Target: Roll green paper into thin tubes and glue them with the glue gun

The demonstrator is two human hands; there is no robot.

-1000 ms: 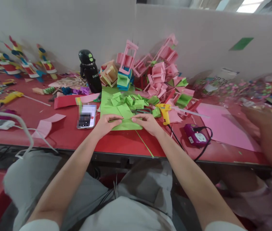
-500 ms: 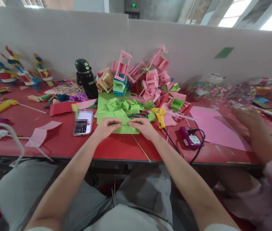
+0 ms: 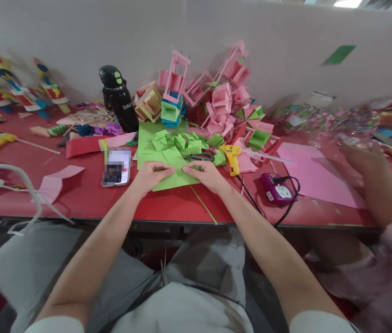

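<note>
Both my hands rest on a folded sheet of green paper point(image 3: 175, 178) lying on the red table point(image 3: 182, 208). My left hand point(image 3: 152, 176) pinches its left part, fingers curled and pressed on the fold. My right hand point(image 3: 205, 175) presses the right part, fingertips together and pointing toward the left hand. Just behind the sheet lie several small folded green pieces point(image 3: 185, 144) and a pair of scissors point(image 3: 201, 157).
A phone point(image 3: 115, 167) lies left of the sheet, a black bottle point(image 3: 118, 98) behind it. A yellow glue gun point(image 3: 232, 157) and purple power socket point(image 3: 275, 188) sit to the right. Pink paper constructions point(image 3: 216, 99) pile at the back. Another person's hand point(image 3: 365, 159) reaches over pink sheets point(image 3: 310, 173).
My hands have closed slightly toward each other on the green sheet, whose near edge now looks turned. The view shifted up and back down. The other person's hand stays at right.
</note>
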